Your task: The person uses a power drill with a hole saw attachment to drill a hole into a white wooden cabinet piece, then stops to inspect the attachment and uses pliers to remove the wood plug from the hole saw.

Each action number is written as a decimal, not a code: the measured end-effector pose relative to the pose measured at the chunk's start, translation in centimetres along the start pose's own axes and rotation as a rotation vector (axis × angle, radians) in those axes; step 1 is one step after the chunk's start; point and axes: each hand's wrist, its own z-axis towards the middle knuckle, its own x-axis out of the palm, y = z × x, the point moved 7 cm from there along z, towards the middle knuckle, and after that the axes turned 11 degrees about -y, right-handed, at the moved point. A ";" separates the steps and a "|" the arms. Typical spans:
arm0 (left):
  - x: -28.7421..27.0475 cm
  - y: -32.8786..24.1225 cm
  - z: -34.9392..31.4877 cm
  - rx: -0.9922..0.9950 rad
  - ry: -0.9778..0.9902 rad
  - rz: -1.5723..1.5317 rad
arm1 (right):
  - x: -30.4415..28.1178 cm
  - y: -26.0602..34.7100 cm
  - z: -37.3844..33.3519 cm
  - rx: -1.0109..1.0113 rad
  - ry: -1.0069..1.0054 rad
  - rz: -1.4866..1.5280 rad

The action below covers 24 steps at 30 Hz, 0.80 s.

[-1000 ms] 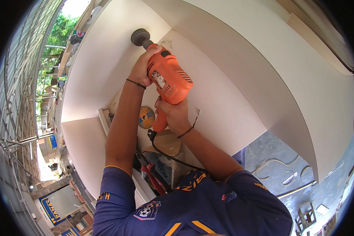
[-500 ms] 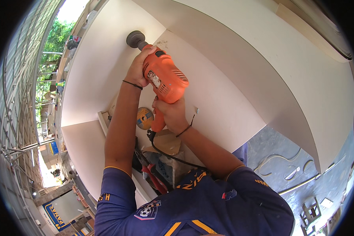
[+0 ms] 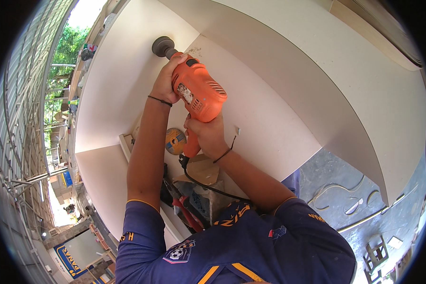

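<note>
An orange power drill [image 3: 201,94] with a dark round hole saw [image 3: 164,47] at its nose is held in both hands. The hole saw is against the pale upright panel [image 3: 123,66] on the left, close to the inner corner. My left hand [image 3: 166,80] wraps round the front of the drill body, behind the chuck. My right hand [image 3: 210,135] grips the handle lower down; the trigger is hidden by the fingers. A black cord [image 3: 199,182] runs from the handle's base toward my body.
Below the drill lie a yellow and grey disc [image 3: 175,141], a piece of brown cardboard [image 3: 203,170] and red-handled pliers or cutters [image 3: 187,213]. A large pale panel [image 3: 288,80] rises along the right. Hose or cable [image 3: 336,187] lies on the grey floor at right.
The drill and both hands keep almost the same place against the panel. The whole view has shifted very slightly.
</note>
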 end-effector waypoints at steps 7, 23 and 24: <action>0.1 -0.1 -0.1 0.000 -0.003 0.003 | 0.0 0.4 0.0 0.048 0.006 -0.047; 0.5 -0.1 0.0 -0.025 0.067 -0.091 | 0.2 0.5 -0.1 0.181 0.054 -0.041; 0.6 0.1 0.1 -0.037 0.056 -0.092 | 0.1 0.6 -0.1 0.185 0.045 -0.032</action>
